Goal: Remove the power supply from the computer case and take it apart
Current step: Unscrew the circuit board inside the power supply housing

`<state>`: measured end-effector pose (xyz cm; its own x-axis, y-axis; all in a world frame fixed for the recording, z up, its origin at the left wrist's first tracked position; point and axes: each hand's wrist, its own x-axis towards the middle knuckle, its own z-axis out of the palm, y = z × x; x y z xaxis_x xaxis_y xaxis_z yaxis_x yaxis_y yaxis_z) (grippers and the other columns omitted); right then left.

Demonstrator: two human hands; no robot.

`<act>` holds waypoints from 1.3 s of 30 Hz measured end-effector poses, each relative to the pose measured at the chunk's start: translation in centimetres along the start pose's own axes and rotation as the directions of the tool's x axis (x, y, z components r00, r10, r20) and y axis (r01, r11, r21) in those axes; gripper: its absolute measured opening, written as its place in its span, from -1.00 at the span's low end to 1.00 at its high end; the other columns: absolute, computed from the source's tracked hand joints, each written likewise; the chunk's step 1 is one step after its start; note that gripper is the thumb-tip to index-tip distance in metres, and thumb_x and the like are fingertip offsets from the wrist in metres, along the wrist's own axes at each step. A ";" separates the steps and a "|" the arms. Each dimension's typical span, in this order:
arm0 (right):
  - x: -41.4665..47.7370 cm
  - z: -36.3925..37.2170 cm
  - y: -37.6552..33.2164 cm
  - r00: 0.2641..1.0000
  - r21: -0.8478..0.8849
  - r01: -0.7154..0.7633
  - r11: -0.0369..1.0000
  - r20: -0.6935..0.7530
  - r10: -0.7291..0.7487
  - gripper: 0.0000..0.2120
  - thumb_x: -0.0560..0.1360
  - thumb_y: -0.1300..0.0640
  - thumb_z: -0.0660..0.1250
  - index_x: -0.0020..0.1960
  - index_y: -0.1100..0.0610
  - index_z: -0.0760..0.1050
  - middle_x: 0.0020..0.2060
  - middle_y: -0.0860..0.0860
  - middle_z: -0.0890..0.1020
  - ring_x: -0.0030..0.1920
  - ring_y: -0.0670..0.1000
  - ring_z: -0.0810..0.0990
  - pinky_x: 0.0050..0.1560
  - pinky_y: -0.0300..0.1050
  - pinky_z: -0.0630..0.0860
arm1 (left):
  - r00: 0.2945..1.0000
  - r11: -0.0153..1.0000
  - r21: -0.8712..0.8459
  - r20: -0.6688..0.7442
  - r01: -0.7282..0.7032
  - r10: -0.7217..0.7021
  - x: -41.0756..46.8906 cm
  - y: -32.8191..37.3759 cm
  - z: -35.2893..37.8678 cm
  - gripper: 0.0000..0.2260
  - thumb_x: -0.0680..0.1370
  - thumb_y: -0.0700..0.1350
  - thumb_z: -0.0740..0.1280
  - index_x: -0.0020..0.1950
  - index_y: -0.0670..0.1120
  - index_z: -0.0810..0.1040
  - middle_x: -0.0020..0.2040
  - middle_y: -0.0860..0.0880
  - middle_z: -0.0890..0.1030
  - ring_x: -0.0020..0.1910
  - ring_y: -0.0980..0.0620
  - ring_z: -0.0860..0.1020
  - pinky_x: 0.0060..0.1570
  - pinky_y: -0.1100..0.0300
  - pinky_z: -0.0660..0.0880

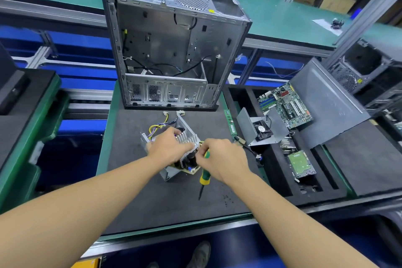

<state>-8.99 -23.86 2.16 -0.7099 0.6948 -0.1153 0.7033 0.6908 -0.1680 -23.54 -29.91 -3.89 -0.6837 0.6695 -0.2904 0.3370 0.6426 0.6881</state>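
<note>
The dark foam worktop carried one computer case, which stood upright at the far edge with its open side facing the camera. It was gutted apart from a few loose black cables. To the right one grey side panel leaned over a tray, partly covering one motherboard.

The power supply lay out of the case on the worktop just in front of it, its cover off. Its circuit board and finned heatsink were exposed, though both hands hid much of them.

Two bare forearms reached in from the near edge. The left hand lay over the heatsink, fingers curled down and gripping the unit. The right hand was closed around one green-and-yellow screwdriver, with the shaft pointing back toward the person. Its fingertips were bunched at the board's right edge, and what they touched there could not be made out.
</note>
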 end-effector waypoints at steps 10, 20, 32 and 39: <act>0.7 -2.1 10.9 0.959 -0.044 -0.235 0.971 -0.176 0.224 -0.88 0.52 -0.11 0.22 -0.15 -0.11 0.43 -0.40 -0.11 0.50 -0.27 0.02 0.57 -0.38 -0.16 0.26 | 0.989 0.992 0.004 -0.071 -0.128 0.128 -1.0 4.5 3.6 -0.50 0.37 0.28 0.37 0.23 0.12 0.39 0.05 0.14 0.50 0.20 -0.04 0.49 0.09 -0.01 0.23; -0.1 -0.2 22.3 0.859 0.017 -0.510 0.860 0.048 0.509 -0.84 0.44 -0.03 0.27 -0.16 0.02 0.58 -0.17 -0.01 0.66 -0.22 0.10 0.60 -0.23 -0.15 0.45 | 0.994 0.924 -0.367 0.031 0.109 -0.105 1.2 9.6 5.0 -0.49 0.40 0.14 0.48 0.24 0.01 0.39 -0.04 0.07 0.48 -0.05 -0.01 0.46 -0.18 0.10 0.34; 5.6 0.3 23.8 0.845 -0.008 -0.518 0.855 0.148 0.513 -0.79 0.49 0.08 0.22 -0.02 0.15 0.56 -0.13 0.07 0.60 -0.15 0.15 0.57 -0.14 -0.10 0.44 | 0.985 0.943 -0.287 0.003 0.167 -0.173 1.9 8.7 4.0 -0.43 0.33 0.16 0.53 0.24 0.04 0.40 0.17 0.05 0.48 0.18 -0.06 0.45 0.17 0.02 0.40; 8.2 -1.5 17.8 0.934 0.172 -0.356 0.919 0.075 0.348 -0.74 0.49 -0.01 0.21 -0.21 0.10 0.60 -0.26 0.07 0.62 -0.19 0.17 0.58 -0.19 -0.12 0.45 | 0.990 0.914 -0.379 0.040 0.141 -0.136 3.6 8.2 -2.0 -0.58 0.34 0.15 0.54 0.08 0.01 0.53 0.02 0.07 0.53 -0.04 0.08 0.49 -0.22 0.13 0.37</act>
<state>-2.25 -5.53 -0.32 -0.4215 0.8745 -0.2401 0.8923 0.3528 -0.2815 -24.57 -23.00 2.05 -0.6964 0.5902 -0.4082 -0.0339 0.5411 0.8403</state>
